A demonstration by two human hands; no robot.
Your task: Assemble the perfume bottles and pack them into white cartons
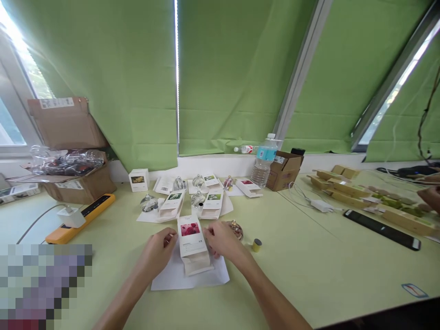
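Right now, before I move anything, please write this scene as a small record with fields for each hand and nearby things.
left hand: left hand at the left edge of a paper box with a pink flower picture
right hand: right hand at that box's right edge
under box: white paper sheet
near right hand: glass ornament, small gold-coloured cylinder

Standing by, I saw the person's left hand point(154, 253) and right hand point(220, 241) gripping both sides of a white carton point(190, 234) with a red-flower picture, above a paper sheet point(175, 277). A glass ornament point(236, 230) and a small gold cap point(256, 245) sat just beside the right hand.
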